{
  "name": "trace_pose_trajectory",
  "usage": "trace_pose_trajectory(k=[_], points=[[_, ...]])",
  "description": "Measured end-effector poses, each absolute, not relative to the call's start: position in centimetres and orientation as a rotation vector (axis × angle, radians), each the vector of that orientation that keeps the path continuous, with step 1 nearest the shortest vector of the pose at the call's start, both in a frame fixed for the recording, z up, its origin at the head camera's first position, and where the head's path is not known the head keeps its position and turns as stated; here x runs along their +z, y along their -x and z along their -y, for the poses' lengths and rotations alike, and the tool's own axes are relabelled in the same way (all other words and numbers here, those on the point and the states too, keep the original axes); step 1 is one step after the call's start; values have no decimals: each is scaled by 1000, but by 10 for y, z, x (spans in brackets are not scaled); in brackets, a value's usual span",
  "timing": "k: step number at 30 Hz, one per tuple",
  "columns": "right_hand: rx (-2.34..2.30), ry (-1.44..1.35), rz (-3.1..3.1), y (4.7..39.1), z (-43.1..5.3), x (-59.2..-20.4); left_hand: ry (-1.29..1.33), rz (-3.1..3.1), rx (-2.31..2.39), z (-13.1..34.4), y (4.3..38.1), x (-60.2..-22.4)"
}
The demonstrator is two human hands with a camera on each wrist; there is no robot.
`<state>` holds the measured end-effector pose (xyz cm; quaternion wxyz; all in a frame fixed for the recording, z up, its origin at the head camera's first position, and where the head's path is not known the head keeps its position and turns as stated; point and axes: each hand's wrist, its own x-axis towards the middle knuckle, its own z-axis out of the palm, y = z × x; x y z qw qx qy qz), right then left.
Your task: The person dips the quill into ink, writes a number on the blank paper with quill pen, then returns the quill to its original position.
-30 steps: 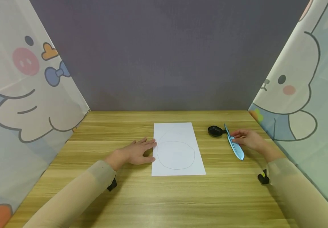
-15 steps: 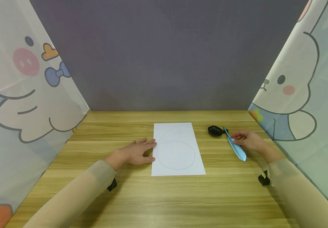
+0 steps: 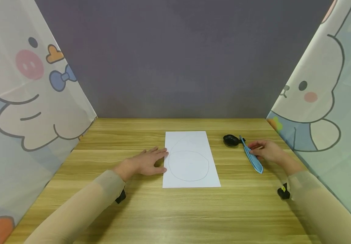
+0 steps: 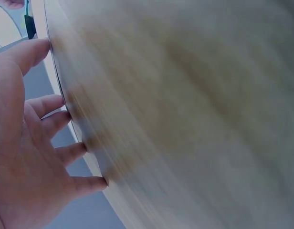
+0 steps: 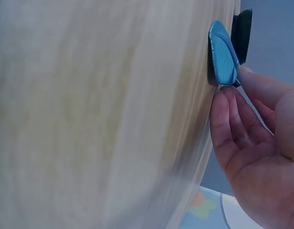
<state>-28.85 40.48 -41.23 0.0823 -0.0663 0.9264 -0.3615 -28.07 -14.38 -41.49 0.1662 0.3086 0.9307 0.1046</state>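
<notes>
A white sheet of paper point(image 3: 190, 173) lies on the table, with a thin pencil-like line forming a loop and a curved tail. My left hand point(image 3: 148, 162) is spread flat, its thumb and fingertips touching the sheet's left edge. In the left wrist view the fingers point(image 4: 73, 152) are apart and straight. To the right, my right hand point(image 3: 268, 150) pinches a long, shiny, light-blue leaf-shaped thing point(image 3: 254, 162); its kind is unclear. The right wrist view shows its ribbed blue face point(image 5: 223, 59) beyond the fingertips. A black rounded thing with a short handle point(image 3: 231, 140) lies beside it.
The wood-grain table point(image 3: 175, 217) ends at a grey back panel point(image 3: 181, 67). Cartoon-printed cloths hang on the left point(image 3: 35, 128) and right point(image 3: 309, 112). Small black devices point(image 3: 283, 192) sit under both wrists.
The blue thing has shifted slightly and turned a little in the right hand, its front end coming a bit nearer. My left hand and the paper have stayed put.
</notes>
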Motion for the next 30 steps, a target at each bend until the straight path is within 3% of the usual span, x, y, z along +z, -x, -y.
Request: trace_pose_trajectory(k=[16,30], points=[[-1020,200,-2927,283,-391,-408,-872,-2694,342,129,284,-410],[-795,615,-3092,263,-321,-396,-814,-2679,508,136,283,-409]])
